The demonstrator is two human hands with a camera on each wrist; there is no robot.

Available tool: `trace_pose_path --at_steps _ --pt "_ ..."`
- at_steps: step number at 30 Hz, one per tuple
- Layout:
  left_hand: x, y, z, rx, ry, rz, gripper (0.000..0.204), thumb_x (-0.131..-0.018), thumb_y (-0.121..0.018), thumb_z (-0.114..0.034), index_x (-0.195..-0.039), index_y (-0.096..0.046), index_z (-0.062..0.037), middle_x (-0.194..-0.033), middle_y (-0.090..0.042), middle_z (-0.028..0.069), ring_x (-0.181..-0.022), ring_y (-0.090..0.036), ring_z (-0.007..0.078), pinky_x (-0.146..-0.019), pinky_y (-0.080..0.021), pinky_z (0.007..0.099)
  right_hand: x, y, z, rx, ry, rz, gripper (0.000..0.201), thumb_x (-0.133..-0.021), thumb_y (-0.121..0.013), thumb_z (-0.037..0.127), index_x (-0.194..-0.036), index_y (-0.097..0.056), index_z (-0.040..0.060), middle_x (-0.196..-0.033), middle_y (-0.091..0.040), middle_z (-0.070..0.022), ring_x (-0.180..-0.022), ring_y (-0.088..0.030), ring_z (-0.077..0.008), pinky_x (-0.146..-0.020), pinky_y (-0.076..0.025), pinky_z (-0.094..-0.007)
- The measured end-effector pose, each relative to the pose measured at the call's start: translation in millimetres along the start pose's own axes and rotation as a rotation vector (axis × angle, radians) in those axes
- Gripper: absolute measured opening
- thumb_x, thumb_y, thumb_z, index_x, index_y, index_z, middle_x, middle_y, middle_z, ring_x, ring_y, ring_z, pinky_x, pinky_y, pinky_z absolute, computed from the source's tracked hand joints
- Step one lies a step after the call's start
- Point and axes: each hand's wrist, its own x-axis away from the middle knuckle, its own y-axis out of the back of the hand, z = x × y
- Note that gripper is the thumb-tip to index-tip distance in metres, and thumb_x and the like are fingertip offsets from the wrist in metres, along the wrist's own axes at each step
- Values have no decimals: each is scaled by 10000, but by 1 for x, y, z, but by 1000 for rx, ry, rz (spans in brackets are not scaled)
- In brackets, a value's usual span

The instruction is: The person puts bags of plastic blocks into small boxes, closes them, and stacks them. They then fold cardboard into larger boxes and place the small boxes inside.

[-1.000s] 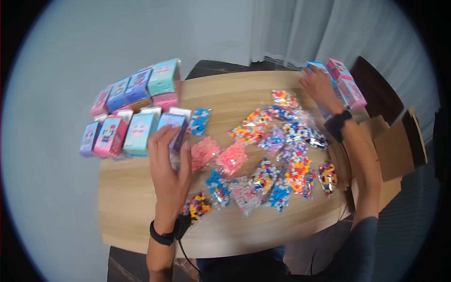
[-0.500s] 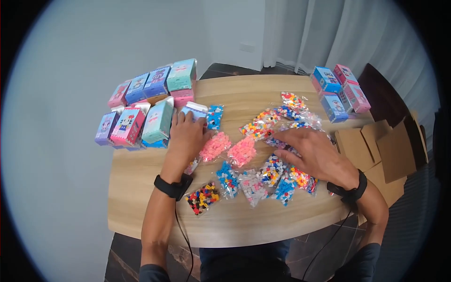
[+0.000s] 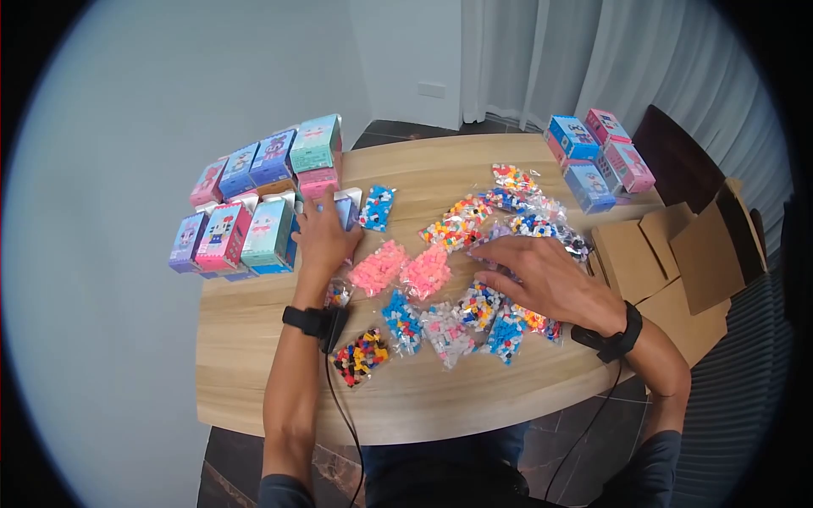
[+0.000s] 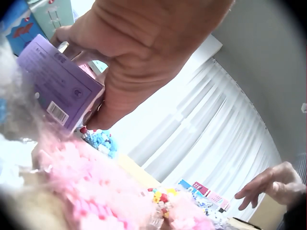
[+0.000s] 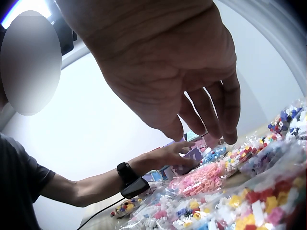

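Note:
My left hand (image 3: 323, 237) grips a purple box (image 3: 345, 213) at the right end of the near left row of boxes. In the left wrist view, thumb and fingers lie on opposite sides of this purple box (image 4: 60, 86), whose barcode side faces the camera. Beside it are a small blue bag (image 3: 378, 208) and two pink bags of small pieces (image 3: 378, 267). The right hand (image 3: 555, 279) hovers over several mixed-colour bags with its fingers loosely extended; in the right wrist view this hand (image 5: 168, 72) holds nothing.
Several boxes (image 3: 224, 237) stand in two rows at the left, and more (image 3: 590, 186) at the far right corner. Open cardboard cartons (image 3: 635, 254) sit by the right edge. A bag of dark and yellow pieces (image 3: 362, 357) lies near the front edge (image 3: 406, 432).
My right hand has come from the far right boxes to above the bags in the middle. The left hand has stayed around the end of the near left row, and its box has shifted slightly.

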Motion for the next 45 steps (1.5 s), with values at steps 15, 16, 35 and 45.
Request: trace_pose_path --at_steps 15,16,35,45 --pt "95 59 -62 708 -650 -471 788 -657 -959 -124 -1354 -592 -113 -1535 -299 263 -1320 -488 467 -1052 -472 522 -58 -27 52 -845 -65 -342 692 -992 -645 177 -1555 -300 -33 -949 -709 -195 -746 -738 -239 -651 -592 -352" --pt "97 71 -61 725 -673 -412 765 -652 -969 -144 -1314 -589 -100 -1506 -391 243 -1244 -572 424 -1007 -515 485 -58 -19 52 -708 -80 -269 640 -982 -637 122 -1537 -346 -14 -1032 -695 -173 -795 -711 -187 -661 -575 -320" --pt "99 33 -36 670 -547 -527 1173 -659 -977 -159 -1565 -249 -4 -1422 -506 289 -1225 -573 463 -1019 -490 496 -76 -24 -106 445 -184 -252 583 -920 -696 248 -1425 -522 13 -1362 -607 -262 -1186 -616 -426 -1001 -499 -492" --pt "98 46 -34 576 -455 -217 1200 -683 -966 -237 -1593 -219 -5 -1506 -457 277 -1293 -583 402 -1035 -517 459 -44 21 36 -368 498 -427 563 -905 -736 44 -1426 -531 -8 -1229 -681 -177 -1118 -691 -268 -968 -547 -361"
